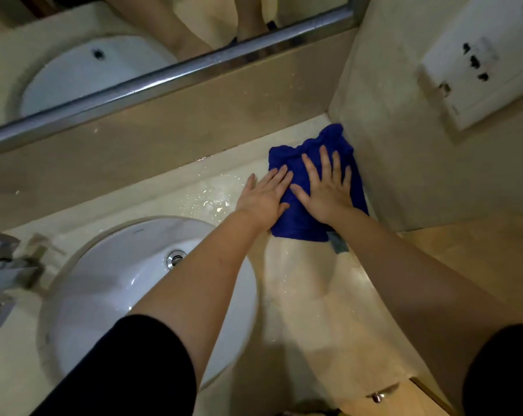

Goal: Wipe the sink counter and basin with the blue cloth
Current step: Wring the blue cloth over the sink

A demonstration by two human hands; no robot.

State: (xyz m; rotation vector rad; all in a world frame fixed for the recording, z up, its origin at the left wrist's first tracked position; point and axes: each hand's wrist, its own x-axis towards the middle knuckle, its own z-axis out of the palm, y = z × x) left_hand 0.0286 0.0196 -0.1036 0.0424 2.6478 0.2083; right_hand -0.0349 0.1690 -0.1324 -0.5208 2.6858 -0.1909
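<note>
The blue cloth (299, 223) lies spread on the beige sink counter (314, 295), pushed into the far right corner where the backsplash meets the side wall. My right hand (326, 190) presses flat on the cloth with its fingers spread. My left hand (264, 198) lies flat beside it, fingertips on the cloth's left edge and palm partly on the wet counter. The white round basin (110, 283) with its metal drain (175, 259) sits to the left, under my left forearm.
A chrome faucet (2, 265) stands at the basin's left. Water drops glisten on the counter (206, 199) behind the basin. A mirror with a metal frame (164, 76) runs along the back. A white wall socket (476, 67) is on the right wall.
</note>
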